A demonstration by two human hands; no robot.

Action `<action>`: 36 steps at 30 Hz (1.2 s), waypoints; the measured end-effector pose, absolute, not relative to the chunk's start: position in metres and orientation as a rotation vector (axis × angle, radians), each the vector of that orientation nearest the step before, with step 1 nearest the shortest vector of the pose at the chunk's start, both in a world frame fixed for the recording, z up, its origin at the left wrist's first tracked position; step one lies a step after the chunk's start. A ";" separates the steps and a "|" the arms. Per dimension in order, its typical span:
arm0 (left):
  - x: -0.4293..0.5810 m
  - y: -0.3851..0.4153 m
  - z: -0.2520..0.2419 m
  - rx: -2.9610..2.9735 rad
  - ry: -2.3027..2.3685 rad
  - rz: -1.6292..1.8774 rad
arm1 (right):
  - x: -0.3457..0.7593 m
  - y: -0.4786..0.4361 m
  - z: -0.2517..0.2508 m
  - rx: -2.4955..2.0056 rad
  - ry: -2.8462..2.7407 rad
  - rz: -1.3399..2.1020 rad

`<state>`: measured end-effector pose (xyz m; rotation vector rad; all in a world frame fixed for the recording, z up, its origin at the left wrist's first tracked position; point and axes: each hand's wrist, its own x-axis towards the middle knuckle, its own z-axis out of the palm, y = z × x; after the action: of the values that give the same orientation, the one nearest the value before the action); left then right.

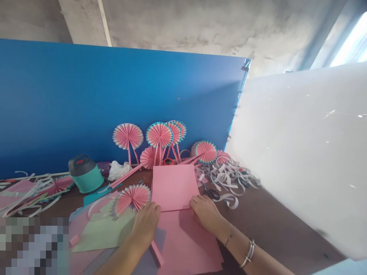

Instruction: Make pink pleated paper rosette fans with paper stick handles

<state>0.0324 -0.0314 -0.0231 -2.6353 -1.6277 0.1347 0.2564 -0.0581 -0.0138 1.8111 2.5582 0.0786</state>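
A pink paper sheet [175, 185] stands tilted up from a stack of larger pink sheets [187, 244], its lower edge between my hands. My left hand [147, 221] is closed on the sheet's lower left corner. At the lower right corner, the fingers of my right hand [205, 212] are curled onto the same sheet. Just left of my left hand lies a half-round pleated pink paper fan [132, 198], and its pink stick [156, 254] runs out below that hand. Black-handled scissors [211, 192] rest close beyond my right hand.
Finished round paper fans [159, 134] lean on the blue partition [120, 84]. A pile of white paper strips [229, 175] lies at the right, by the white panel [309, 145]. To the left are a teal container [87, 177] with a dark lid and green paper [103, 233].
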 end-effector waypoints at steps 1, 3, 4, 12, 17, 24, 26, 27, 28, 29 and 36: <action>0.032 -0.031 -0.023 -2.617 -1.650 0.125 | 0.256 -0.058 -0.014 1.807 2.556 0.072; 0.031 -0.030 -0.024 -2.593 -1.677 0.110 | 0.256 -0.058 -0.015 1.799 2.561 0.067; 0.030 -0.030 -0.024 -2.596 -1.670 0.110 | 0.256 -0.058 -0.015 1.799 2.567 0.070; 0.029 -0.028 -0.027 -2.760 -1.442 0.073 | 0.261 -0.058 -0.017 1.791 2.628 0.064; 0.027 -0.028 -0.030 -2.758 -1.514 0.072 | 0.268 -0.057 -0.022 1.801 2.675 0.012; 0.025 -0.027 -0.018 -2.821 -1.688 -0.062 | 0.276 -0.053 -0.029 1.931 2.832 -0.243; 0.025 -0.024 -0.017 -2.821 -1.706 -0.088 | 0.276 -0.051 -0.029 1.944 2.845 -0.257; 0.025 -0.023 -0.017 -2.824 -1.710 -0.095 | 0.275 -0.051 -0.029 1.946 2.849 -0.260; 0.025 -0.022 -0.017 -2.827 -1.711 -0.096 | 0.275 -0.050 -0.029 1.947 2.850 -0.263; 0.026 -0.021 -0.017 -2.827 -1.713 -0.088 | 0.275 -0.050 -0.030 1.945 2.845 -0.262; 0.028 -0.019 -0.019 -2.799 -1.644 -0.059 | 0.271 -0.051 -0.023 1.937 2.730 -0.094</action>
<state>0.0282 -0.0186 -0.0191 -2.7986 -1.6442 -0.0593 0.2706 -0.0506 -0.0235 1.9367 2.7298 -0.0937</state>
